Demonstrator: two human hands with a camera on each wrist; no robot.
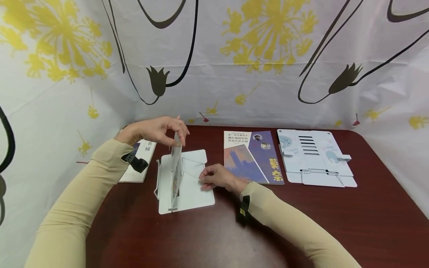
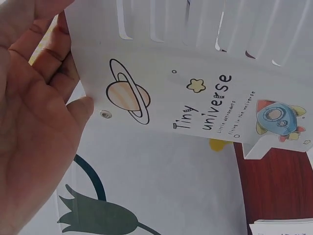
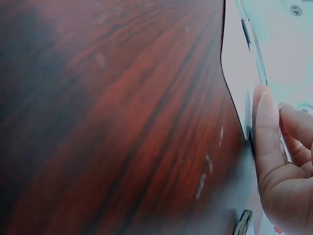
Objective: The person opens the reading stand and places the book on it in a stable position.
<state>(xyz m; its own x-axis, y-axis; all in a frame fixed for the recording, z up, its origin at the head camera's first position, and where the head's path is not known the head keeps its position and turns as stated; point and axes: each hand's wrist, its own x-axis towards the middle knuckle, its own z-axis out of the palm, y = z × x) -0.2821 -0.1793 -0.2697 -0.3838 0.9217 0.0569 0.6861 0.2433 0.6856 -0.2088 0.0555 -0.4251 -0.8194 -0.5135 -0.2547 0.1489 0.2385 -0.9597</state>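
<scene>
A white folding book stand (image 1: 196, 195) lies on the table at left of centre, its slotted panel (image 1: 175, 171) raised nearly upright from the base. My left hand (image 1: 155, 129) holds the panel's top edge between thumb and fingers. In the left wrist view the panel (image 2: 161, 83) bears a ringed planet, a star and the words "Tiny universe". Low over the base's right edge, my right hand (image 1: 218, 176) pinches the end of a thin wire support (image 1: 191, 175) between thumb and forefinger. The right wrist view shows those fingertips (image 3: 266, 110) close beside the white base (image 3: 237, 63).
Behind the left forearm lies a partly hidden white book (image 1: 137, 169). To the right are a purple and white book (image 1: 254, 158) and a second white book stand (image 1: 316, 156), folded flat. A patterned cloth (image 1: 207, 56) hangs behind the dark red table (image 1: 214, 238).
</scene>
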